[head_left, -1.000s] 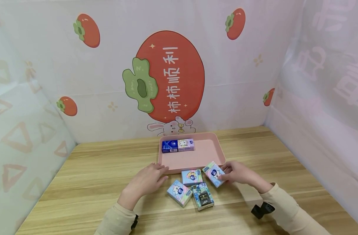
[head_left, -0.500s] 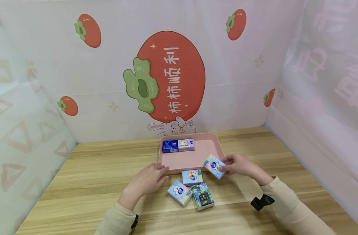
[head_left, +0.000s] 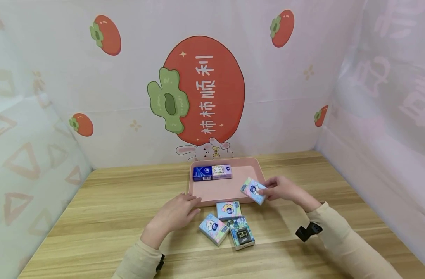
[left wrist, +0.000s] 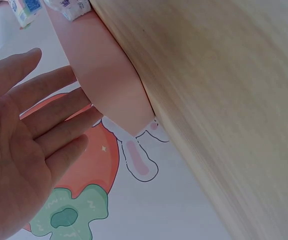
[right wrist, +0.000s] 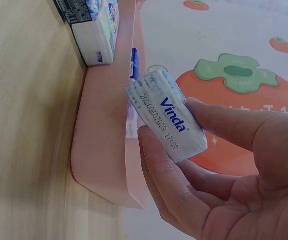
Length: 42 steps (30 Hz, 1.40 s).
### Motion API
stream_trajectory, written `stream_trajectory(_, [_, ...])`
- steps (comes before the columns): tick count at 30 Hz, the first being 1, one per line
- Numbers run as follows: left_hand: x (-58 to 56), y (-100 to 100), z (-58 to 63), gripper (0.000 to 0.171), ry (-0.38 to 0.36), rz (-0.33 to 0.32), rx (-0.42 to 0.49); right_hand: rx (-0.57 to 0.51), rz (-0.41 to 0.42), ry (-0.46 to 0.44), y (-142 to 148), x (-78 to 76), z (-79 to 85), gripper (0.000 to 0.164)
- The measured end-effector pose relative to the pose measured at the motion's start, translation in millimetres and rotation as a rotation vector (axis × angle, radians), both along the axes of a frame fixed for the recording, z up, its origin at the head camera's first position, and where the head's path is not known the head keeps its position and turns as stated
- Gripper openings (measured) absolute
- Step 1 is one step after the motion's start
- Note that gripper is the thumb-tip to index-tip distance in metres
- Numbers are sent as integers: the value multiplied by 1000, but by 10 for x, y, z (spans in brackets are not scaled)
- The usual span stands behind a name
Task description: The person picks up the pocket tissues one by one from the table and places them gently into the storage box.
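My right hand pinches a light blue tissue pack between thumb and fingers, raised over the tray's right front corner. In the right wrist view this pack shows its end printed "Vinda". The left hand rests with relaxed, straight fingers, its fingertips touching the left front rim of the pink tray. Inside the tray, a dark blue tissue pack and a lilac tissue pack lie end to end along the back left.
On the table before the tray lie a blue pack with a yellow figure, a blue pack with a white figure, and a green-blue pack with a black label. A printed curtain stands behind the tray.
My right hand has lifted the light blue tissue pack off the table and moved it forward, over the tray's front edge. The left hand has stayed at the rim.
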State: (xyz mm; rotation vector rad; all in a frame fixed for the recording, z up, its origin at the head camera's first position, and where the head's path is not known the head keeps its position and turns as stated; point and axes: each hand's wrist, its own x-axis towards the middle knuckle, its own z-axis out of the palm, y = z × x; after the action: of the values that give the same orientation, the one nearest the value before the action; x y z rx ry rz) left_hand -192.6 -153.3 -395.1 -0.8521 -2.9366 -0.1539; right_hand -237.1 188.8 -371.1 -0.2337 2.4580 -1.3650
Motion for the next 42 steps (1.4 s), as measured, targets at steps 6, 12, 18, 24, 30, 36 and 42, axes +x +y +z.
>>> stream_trajectory(6, [-7, 3, -3, 38, 0, 1, -3, 35, -9, 16, 9, -110, 1, 42])
stream_trajectory(12, [-1, -3, 1, 37, 9, -2, -2, 61, -10, 7, 9, -218, 16, 41])
stream_trajectory(18, [6, -2, 8, 37, 16, -4, -2, 43, 33, -4, 38, -326, 13, 35])
stream_trajectory(24, [5, 1, 18, 37, 17, -11, 2, 65, -19, -27, 41, -445, -1, 39])
stream_trajectory(30, [-2, 1, 15, 37, 18, -16, 4, 108, -60, -29, 30, -541, -22, 43])
stream_trajectory(36, [-10, -1, 3, 37, 26, -20, 3, 170, -67, -12, 8, -609, -28, 42])
stream_trajectory(42, [-6, 4, 15, 38, 25, -18, 2, 211, -90, -11, -24, -675, -23, 43])
